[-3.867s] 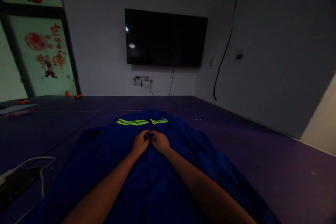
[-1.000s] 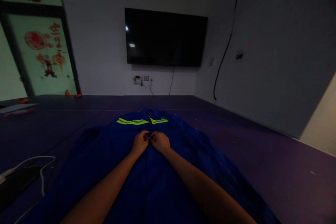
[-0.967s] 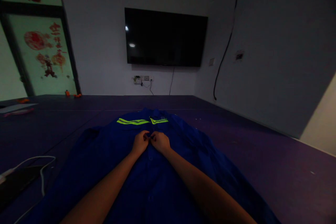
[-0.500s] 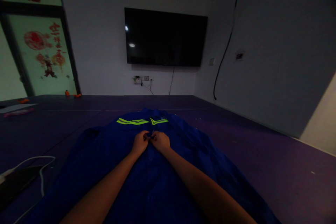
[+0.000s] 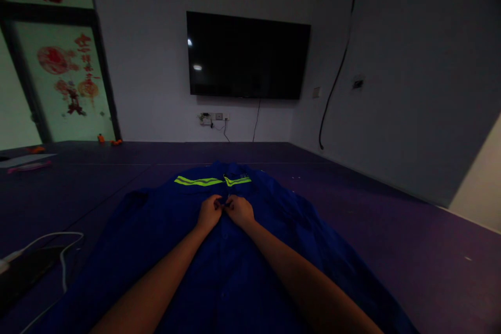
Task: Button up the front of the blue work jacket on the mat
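A blue work jacket (image 5: 164, 219) with yellow-green reflective strips (image 5: 199, 181) across its chest lies spread out in front of me, its collar at the far end. Just below the strips, my left hand (image 5: 211, 212) pinches the jacket's front edge. My right hand (image 5: 239, 211) grips the same front opening from the other side, and the fingertips of both hands nearly meet. Whatever small piece sits between the fingertips is too dark to make out. Nearer to me, a button (image 5: 224, 236) shows faintly on the front placket.
A dark flat device (image 5: 31, 271) with a white cable (image 5: 62, 255) lies at the left. Farther back are a pale flat sheet (image 5: 27, 160) and small orange objects (image 5: 116, 142). A television (image 5: 246, 57) hangs on the wall; a black cable (image 5: 334, 83) dangles at the right.
Both hands stay at the same spot on the jacket's front. The whole view has shifted very slightly; nothing else has visibly moved.
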Demonstrator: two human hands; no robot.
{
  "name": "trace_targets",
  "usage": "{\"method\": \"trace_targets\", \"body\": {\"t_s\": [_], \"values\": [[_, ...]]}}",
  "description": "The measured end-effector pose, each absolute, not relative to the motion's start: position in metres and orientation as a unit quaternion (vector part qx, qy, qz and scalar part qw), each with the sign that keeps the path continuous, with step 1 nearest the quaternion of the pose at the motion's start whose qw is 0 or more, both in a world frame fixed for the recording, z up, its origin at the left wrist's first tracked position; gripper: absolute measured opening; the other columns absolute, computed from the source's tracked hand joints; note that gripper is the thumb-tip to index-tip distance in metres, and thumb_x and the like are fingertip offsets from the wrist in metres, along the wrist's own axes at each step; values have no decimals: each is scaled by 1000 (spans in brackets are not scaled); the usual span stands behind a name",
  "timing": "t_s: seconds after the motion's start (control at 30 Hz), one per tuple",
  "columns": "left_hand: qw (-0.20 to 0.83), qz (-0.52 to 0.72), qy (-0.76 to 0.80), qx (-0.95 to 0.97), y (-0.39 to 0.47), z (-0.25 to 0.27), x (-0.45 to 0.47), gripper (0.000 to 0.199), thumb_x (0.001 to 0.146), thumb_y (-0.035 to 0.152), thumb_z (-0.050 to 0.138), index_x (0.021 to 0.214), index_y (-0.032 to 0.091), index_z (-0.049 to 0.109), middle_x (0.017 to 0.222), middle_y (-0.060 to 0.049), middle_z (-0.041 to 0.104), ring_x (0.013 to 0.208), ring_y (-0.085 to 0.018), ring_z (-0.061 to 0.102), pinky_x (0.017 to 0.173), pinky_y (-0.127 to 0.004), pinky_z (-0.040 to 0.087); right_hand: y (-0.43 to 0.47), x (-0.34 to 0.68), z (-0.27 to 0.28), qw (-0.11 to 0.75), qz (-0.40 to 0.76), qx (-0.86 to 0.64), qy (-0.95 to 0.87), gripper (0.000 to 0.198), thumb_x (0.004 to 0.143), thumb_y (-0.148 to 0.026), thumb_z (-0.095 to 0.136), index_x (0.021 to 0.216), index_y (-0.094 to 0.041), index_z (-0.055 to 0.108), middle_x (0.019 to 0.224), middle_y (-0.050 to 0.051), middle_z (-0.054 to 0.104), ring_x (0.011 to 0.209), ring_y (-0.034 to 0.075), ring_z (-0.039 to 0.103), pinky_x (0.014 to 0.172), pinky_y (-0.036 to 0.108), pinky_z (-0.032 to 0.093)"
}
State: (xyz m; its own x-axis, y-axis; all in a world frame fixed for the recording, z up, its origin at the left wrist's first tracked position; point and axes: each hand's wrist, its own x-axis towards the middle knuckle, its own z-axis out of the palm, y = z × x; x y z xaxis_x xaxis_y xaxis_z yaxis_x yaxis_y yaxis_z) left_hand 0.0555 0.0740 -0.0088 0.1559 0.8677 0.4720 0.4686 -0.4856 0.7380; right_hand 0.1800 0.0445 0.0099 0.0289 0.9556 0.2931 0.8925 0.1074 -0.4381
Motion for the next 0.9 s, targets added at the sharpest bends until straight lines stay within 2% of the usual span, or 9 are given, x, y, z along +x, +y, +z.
{"method": "trace_targets", "body": {"t_s": [0.9], "values": [[198, 433, 476, 739, 73, -7, 55, 24, 71, 9, 55, 93, 12, 62, 67, -2, 61, 62, -11, 57, 62, -22, 43, 48, 181, 7, 268, 62, -649, -709, 19, 75, -25, 54, 92, -23, 61, 79, -1, 67, 75, 12, 60, 57, 20, 33]]}}
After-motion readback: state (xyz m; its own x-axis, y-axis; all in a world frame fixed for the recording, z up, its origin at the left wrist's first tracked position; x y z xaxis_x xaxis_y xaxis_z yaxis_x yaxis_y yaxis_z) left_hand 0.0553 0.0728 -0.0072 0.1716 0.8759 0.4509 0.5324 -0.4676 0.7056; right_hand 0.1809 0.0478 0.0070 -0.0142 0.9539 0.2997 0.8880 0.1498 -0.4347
